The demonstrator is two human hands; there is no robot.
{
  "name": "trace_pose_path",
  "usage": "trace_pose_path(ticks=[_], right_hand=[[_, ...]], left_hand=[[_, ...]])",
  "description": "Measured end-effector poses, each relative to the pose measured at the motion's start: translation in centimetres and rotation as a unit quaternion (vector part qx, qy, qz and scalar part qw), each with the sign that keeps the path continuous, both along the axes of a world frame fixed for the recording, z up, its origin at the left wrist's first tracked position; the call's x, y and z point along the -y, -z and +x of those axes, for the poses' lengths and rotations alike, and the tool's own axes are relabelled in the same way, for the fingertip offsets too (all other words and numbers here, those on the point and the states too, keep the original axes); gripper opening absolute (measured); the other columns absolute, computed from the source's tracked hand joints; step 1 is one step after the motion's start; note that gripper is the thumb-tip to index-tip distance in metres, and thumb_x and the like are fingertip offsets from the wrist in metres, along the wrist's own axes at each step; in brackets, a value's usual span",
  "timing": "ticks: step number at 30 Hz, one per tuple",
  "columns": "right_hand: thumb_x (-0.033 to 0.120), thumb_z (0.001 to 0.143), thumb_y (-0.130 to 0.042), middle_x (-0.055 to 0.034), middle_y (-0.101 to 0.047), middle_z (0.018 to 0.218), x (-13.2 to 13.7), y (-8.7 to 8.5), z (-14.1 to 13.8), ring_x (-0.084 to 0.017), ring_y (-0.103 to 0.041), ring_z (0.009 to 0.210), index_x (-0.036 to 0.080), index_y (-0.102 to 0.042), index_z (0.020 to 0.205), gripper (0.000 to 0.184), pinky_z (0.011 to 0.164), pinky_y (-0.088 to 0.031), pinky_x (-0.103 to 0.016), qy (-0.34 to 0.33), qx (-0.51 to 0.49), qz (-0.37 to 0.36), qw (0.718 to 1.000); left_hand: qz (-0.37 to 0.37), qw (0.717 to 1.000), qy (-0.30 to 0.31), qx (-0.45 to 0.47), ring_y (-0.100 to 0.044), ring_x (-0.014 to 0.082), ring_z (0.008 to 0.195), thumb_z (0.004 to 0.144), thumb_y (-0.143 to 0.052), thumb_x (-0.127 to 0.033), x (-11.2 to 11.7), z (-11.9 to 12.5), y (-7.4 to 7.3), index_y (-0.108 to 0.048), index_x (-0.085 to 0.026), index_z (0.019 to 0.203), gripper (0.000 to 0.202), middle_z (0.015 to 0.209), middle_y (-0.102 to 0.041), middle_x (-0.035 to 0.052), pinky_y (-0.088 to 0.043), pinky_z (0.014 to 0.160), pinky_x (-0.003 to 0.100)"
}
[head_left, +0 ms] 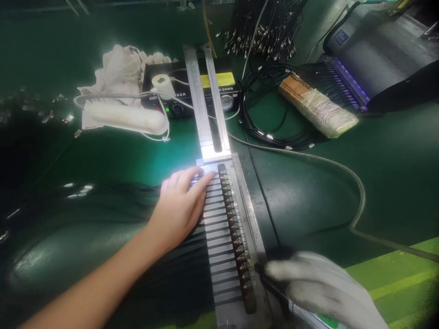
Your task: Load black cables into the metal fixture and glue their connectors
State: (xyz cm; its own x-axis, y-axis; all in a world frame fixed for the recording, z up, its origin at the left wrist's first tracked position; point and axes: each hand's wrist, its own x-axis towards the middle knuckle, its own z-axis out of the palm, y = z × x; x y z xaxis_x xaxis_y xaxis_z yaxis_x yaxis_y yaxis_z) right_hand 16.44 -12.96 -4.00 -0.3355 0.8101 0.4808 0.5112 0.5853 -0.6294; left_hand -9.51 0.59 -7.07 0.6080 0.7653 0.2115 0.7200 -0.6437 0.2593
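A long metal slotted fixture (216,237) lies lengthwise in front of me. Black cables (187,237) lead into its slots from the left, and a row of small stripped wire ends with metal connectors (236,226) shows along its dark groove. My left hand (178,201), bare, rests over the upper end of the fixture, fingers stretched forward and fingertips touching the metal. In a white glove, my right hand (322,283) grips a pen-like tool (274,288). The tool's black tip points at the fixture's lower right edge, close to the connectors.
Behind the fixture stand a black control box (190,93) and a two-bar metal frame (200,109). A white padded roll (126,116), crumpled cloth (121,68), coiled black cable (254,123), a wrapped block (318,107) and a purple-lit machine (370,55) surround it. A grey hose (356,178) crosses the right side.
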Motion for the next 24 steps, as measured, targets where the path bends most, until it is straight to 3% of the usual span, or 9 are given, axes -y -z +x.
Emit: trace_pose_path(ticks=[5,10,17,24], right_hand=[[0.027,0.101,-0.049,-0.0076,-0.078,0.091,-0.14,-0.05,-0.15,-0.018,-0.074,0.065,0.021,-0.059,0.091,0.015,0.065,-0.063,-0.027,-0.003,0.001,-0.003,1.0],[0.039,0.102,-0.052,-0.0046,-0.078,0.087,0.06,-0.11,-0.49,-0.015,-0.073,0.063,0.021,-0.058,0.085,0.025,0.067,-0.06,-0.023,0.026,-0.012,-0.002,1.0],[0.044,0.105,-0.046,-0.0036,-0.077,0.083,0.47,0.09,-0.52,-0.014,-0.072,0.062,0.021,-0.055,0.083,0.033,0.066,-0.058,-0.024,0.036,0.006,0.016,0.999],[0.041,0.103,-0.051,-0.0032,-0.077,0.084,-0.05,-0.16,-0.52,-0.014,-0.072,0.061,0.021,-0.056,0.085,0.028,0.065,-0.059,-0.023,0.03,-0.009,0.006,0.999]], left_hand=[[-0.003,1.0,-0.003,-0.003,-0.052,0.0323,0.112,0.1,-0.037,-0.019,0.12,0.0,-0.09,-0.053,-0.015,0.135,0.039,0.13,-0.054,0.0177,-0.044,0.086,0.047],[0.008,1.0,0.0,0.002,-0.053,0.0326,0.112,0.1,-0.038,-0.017,0.1,0.08,-0.12,-0.054,-0.014,0.134,0.038,0.129,-0.054,0.0181,-0.044,0.085,0.046],[-0.006,1.0,-0.001,0.001,-0.052,0.0324,0.112,0.1,-0.039,-0.018,0.08,-0.03,-0.01,-0.053,-0.014,0.136,0.039,0.129,-0.054,0.0177,-0.043,0.086,0.046],[0.0,1.0,0.0,0.001,-0.052,0.033,0.113,0.1,-0.038,-0.018,0.07,0.01,-0.13,-0.054,-0.013,0.135,0.039,0.129,-0.054,0.018,-0.043,0.085,0.046]])
